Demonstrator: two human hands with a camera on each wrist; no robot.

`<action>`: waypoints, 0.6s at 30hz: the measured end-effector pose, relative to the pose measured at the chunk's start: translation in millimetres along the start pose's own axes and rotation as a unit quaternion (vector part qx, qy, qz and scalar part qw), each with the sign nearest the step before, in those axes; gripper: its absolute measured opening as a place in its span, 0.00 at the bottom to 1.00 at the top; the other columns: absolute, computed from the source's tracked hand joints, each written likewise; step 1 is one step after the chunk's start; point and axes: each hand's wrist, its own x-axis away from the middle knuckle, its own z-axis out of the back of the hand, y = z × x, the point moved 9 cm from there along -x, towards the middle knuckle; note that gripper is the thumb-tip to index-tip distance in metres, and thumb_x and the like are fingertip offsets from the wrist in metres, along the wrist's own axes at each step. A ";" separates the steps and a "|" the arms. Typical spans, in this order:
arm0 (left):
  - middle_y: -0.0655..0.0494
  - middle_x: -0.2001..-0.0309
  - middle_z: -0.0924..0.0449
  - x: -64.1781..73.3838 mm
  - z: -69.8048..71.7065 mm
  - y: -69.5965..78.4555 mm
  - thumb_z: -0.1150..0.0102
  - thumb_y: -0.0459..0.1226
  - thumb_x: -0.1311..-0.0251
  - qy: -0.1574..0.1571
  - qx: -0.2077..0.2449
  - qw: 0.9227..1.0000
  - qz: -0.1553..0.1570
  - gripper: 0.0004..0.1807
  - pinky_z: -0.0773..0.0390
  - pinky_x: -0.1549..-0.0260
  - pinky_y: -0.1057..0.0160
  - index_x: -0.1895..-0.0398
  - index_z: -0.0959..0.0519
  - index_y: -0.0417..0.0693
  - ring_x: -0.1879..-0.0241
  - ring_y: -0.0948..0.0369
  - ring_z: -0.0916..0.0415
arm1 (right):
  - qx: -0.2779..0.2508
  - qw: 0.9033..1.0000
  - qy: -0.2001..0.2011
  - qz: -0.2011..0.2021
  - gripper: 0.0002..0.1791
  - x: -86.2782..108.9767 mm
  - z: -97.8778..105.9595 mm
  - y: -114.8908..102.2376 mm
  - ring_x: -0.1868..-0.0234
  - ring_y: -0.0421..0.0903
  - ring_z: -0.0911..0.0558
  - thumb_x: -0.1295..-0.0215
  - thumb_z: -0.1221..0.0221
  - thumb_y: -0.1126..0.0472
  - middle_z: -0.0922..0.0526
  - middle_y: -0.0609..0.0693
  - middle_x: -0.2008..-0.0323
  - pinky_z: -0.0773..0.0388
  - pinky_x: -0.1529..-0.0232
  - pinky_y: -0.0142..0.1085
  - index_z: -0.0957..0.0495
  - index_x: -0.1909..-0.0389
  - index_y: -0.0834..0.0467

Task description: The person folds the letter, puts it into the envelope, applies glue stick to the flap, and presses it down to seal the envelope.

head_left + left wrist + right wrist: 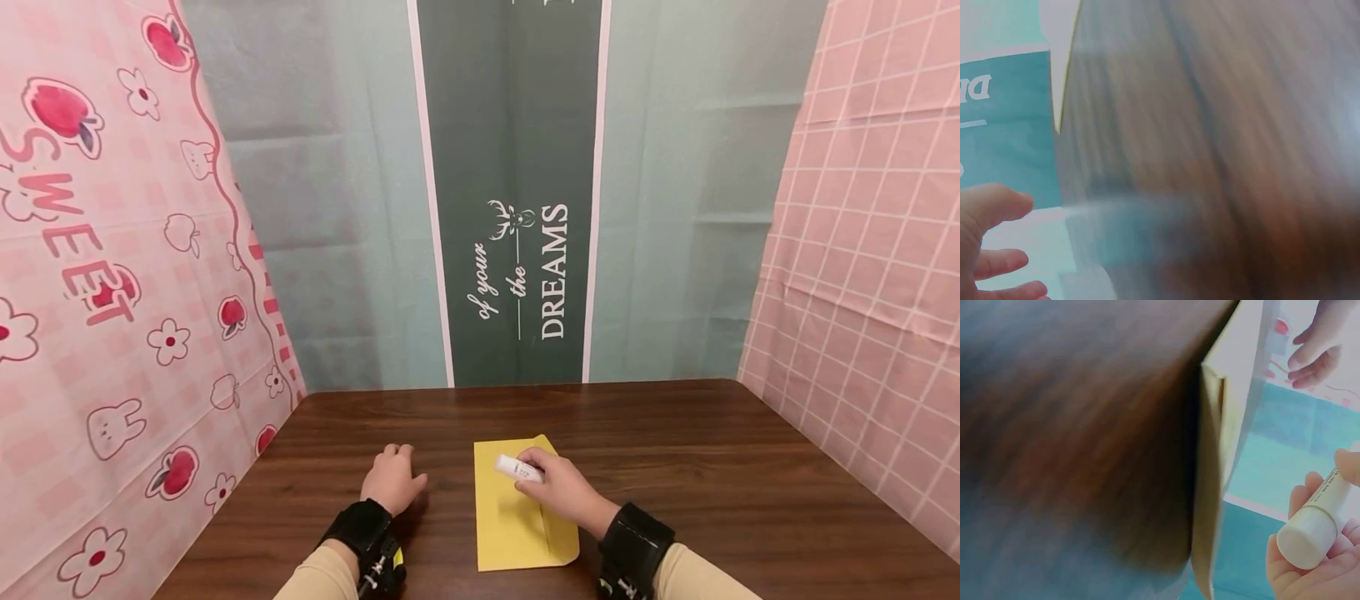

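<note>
A yellow envelope (508,521) lies on the brown table, its flap spread out toward the right. Over it, my right hand (567,492) grips a white glue stick (517,467) with small dark print, held tilted. In the right wrist view the capped end of the glue stick (1311,532) points toward the camera, fingers and thumb wrapped around the barrel. The raised flap edge of the envelope (1207,481) stands beside it there. Left of the envelope, my left hand (392,481) hovers low over the wood with loose, slightly bent fingers, holding nothing.
The dark wood-grain table (697,467) reaches to a green and teal cloth (517,167) behind it. A pink patterned cloth (135,300) hangs at the left, a pink checked cloth (862,208) at the right. Black straps with cameras sit on both wrists.
</note>
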 end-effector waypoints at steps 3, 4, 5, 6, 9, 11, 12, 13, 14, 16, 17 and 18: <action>0.37 0.52 0.28 -3.3 2.1 17.5 0.35 0.41 0.47 0.008 0.022 1.000 -0.016 0.24 0.25 0.58 0.49 0.51 0.25 0.35 0.53 0.44 0.28 | -0.011 1.000 0.010 -0.003 0.13 -3.4 3.9 -0.3 0.68 0.43 0.27 0.41 0.38 0.61 0.23 0.49 0.65 0.28 0.70 0.34 0.25 0.56 0.61; 0.38 0.52 0.27 -4.0 1.9 23.2 0.35 0.41 0.47 0.008 0.033 0.999 -0.022 0.23 0.25 0.58 0.49 0.52 0.24 0.35 0.54 0.45 0.27 | -0.016 1.000 0.012 -0.003 0.13 -4.3 4.6 -0.5 0.68 0.43 0.27 0.41 0.38 0.61 0.22 0.49 0.65 0.28 0.70 0.34 0.25 0.56 0.61; 0.39 0.53 0.27 -4.3 1.0 28.4 0.36 0.41 0.47 0.004 0.044 0.999 -0.025 0.22 0.24 0.59 0.49 0.52 0.24 0.36 0.54 0.47 0.26 | -0.019 1.000 0.012 -0.003 0.14 -5.1 4.7 -0.3 0.68 0.43 0.27 0.40 0.38 0.60 0.22 0.49 0.65 0.28 0.70 0.35 0.25 0.56 0.61; 0.41 0.53 0.26 -4.4 -0.8 33.3 0.36 0.42 0.46 -0.001 0.052 0.998 -0.027 0.21 0.24 0.60 0.47 0.53 0.23 0.37 0.55 0.48 0.25 | -0.025 1.000 0.011 -0.004 0.14 -5.5 4.2 0.2 0.68 0.44 0.27 0.40 0.38 0.60 0.23 0.49 0.65 0.28 0.69 0.35 0.25 0.56 0.61; 0.45 0.55 0.25 -1.8 -8.5 50.7 0.37 0.43 0.45 -0.019 0.087 0.995 -0.052 0.19 0.24 0.60 0.48 0.55 0.21 0.39 0.57 0.51 0.24 | -0.044 0.999 0.000 -0.012 0.15 -4.9 -0.1 3.6 0.67 0.44 0.27 0.39 0.38 0.58 0.23 0.49 0.64 0.28 0.69 0.35 0.26 0.56 0.62; 0.46 0.56 0.24 1.0 -13.9 62.9 0.38 0.43 0.44 -0.033 0.117 0.990 -0.075 0.18 0.24 0.61 0.48 0.56 0.21 0.38 0.57 0.51 0.24 | -0.058 0.998 -0.008 -0.016 0.15 -3.8 -3.7 5.6 0.67 0.44 0.27 0.39 0.39 0.58 0.23 0.49 0.64 0.28 0.68 0.35 0.26 0.55 0.62; 0.46 0.57 0.24 2.3 -16.4 69.2 0.38 0.43 0.44 -0.040 0.135 0.986 -0.091 0.18 0.24 0.60 0.50 0.57 0.20 0.37 0.58 0.51 0.24 | -0.065 0.998 -0.011 -0.016 0.15 -3.2 -4.8 5.8 0.67 0.44 0.27 0.39 0.39 0.58 0.23 0.49 0.64 0.28 0.68 0.35 0.26 0.55 0.62; 0.45 0.58 0.23 3.5 -18.6 75.4 0.39 0.43 0.43 -0.046 0.157 0.981 -0.106 0.18 0.24 0.60 0.52 0.57 0.20 0.36 0.59 0.51 0.24 | -0.070 0.997 -0.011 -0.015 0.16 -3.3 -5.6 5.9 0.67 0.44 0.27 0.39 0.39 0.58 0.23 0.49 0.64 0.28 0.68 0.35 0.26 0.55 0.63; 0.45 0.58 0.23 4.4 -19.9 80.8 0.39 0.43 0.42 -0.052 0.179 0.976 -0.117 0.19 0.24 0.60 0.53 0.57 0.20 0.35 0.59 0.51 0.24 | -0.075 0.997 -0.011 -0.013 0.16 -3.6 -5.7 5.5 0.66 0.44 0.27 0.38 0.39 0.57 0.23 0.49 0.64 0.28 0.68 0.35 0.26 0.55 0.63; 0.45 0.59 0.22 4.8 -22.7 89.9 0.41 0.45 0.40 -0.065 0.230 0.962 -0.130 0.20 0.23 0.62 0.55 0.57 0.19 0.35 0.61 0.52 0.24 | -0.083 0.997 -0.008 -0.006 0.17 -5.1 -4.6 3.7 0.66 0.44 0.27 0.38 0.40 0.56 0.23 0.50 0.63 0.28 0.68 0.34 0.26 0.54 0.64; 0.45 0.58 0.21 4.5 -23.8 93.6 0.42 0.45 0.40 -0.071 0.257 0.955 -0.132 0.20 0.23 0.63 0.56 0.56 0.19 0.36 0.60 0.53 0.24 | -0.087 0.996 -0.005 -0.002 0.17 -6.0 -3.4 2.2 0.65 0.44 0.26 0.38 0.40 0.56 0.22 0.50 0.62 0.27 0.67 0.34 0.26 0.54 0.64; 0.46 0.58 0.20 3.9 -24.7 96.8 0.43 0.46 0.39 -0.075 0.282 0.947 -0.132 0.20 0.23 0.64 0.57 0.55 0.19 0.37 0.60 0.54 0.23 | -0.091 0.996 0.000 0.002 0.18 -7.0 -1.8 0.9 0.65 0.44 0.26 0.38 0.40 0.56 0.22 0.51 0.61 0.27 0.67 0.33 0.26 0.53 0.65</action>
